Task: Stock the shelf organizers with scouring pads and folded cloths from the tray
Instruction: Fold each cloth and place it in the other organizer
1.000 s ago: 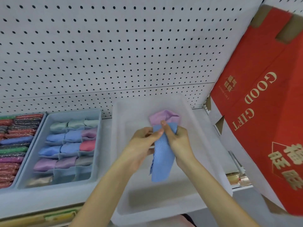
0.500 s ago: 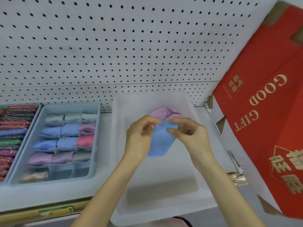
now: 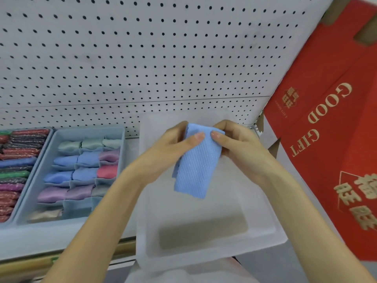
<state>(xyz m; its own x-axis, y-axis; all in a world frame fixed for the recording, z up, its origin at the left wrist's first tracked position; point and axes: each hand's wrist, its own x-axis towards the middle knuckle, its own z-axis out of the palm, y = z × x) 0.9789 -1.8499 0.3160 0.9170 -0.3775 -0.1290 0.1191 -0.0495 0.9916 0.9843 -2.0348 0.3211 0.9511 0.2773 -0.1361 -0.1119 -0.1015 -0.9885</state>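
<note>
The fingers of both hands are curled behind the cloth and hidden by it, so only the thumbs show on its front. The forearms leave the frame at the bottom edge. At the far left, a grey-blue plastic bin [image 3: 46,146] packed with glittery red, green, purple and blue scouring pads [image 3: 20,152] is cut off by the frame edge. A red cardboard box with gold "GOOD GIFT" lettering [image 3: 326,119] runs out of the frame on the right.

A light blue waffle-textured cloth [image 3: 193,170] is in the centre of the frame, held up in front of the translucent white plastic tray [image 3: 214,254]. The left hand [image 3: 167,152] pinches its upper left corner. The right hand [image 3: 240,148] pinches its upper right corner. The two thumb tips press on the front face, close together just below the top edge. All the rest of the cloth hangs free below the grip, over the tray's floor.

Its long axis runs nearly up and down the frame, with the lower end leaning slightly left. A second layer peeks out along its left edge.

To the left, on the pale shelf [image 3: 51,240], sits a grey-blue divided organizer [image 3: 89,131] holding folded cloths in pastel colours [image 3: 85,172]. A white pegboard [image 3: 142,58] fills the upper frame.
</note>
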